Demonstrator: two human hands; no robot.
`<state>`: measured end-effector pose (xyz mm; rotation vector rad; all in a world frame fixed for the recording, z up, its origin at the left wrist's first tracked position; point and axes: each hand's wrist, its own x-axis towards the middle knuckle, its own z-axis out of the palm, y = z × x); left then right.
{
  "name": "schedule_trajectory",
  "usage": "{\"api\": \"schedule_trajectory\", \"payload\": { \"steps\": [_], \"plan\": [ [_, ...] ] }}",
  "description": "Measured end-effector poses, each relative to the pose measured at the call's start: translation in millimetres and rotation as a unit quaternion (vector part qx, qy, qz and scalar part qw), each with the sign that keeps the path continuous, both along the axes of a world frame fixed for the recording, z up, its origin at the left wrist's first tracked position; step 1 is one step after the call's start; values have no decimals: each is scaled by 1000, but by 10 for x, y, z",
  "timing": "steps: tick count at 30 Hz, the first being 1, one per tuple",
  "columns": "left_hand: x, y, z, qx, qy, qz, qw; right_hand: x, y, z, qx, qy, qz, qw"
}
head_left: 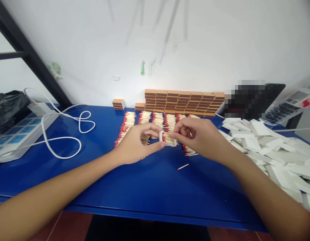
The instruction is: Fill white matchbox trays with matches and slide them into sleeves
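My left hand (137, 142) pinches a small white matchbox tray (167, 139) between thumb and fingers; the tray holds red-tipped matches. My right hand (195, 135) is closed on the tray's other end, its fingertips pressing on the matches inside. Both hands meet above rows of loose red-tipped matches (147, 121) spread on the blue table (135, 187). A single match (182, 166) lies on the table just in front of my right hand.
Stacked brown matchboxes (182, 102) line the wall, with a small separate stack (119, 104) to their left. A heap of white empty trays (273, 150) fills the right side. A power strip (16, 135) and looped white cable (67, 134) lie at left, beside a black bag (8, 105).
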<state>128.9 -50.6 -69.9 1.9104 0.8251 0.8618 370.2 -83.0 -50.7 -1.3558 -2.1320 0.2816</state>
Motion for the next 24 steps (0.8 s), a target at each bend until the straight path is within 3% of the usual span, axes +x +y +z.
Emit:
{"api": "schedule_trajectory", "payload": {
  "steps": [24],
  "plan": [
    [-16,-6,32,29,7,-11,1000,14,19,-12,38,-41,34,998]
  ]
}}
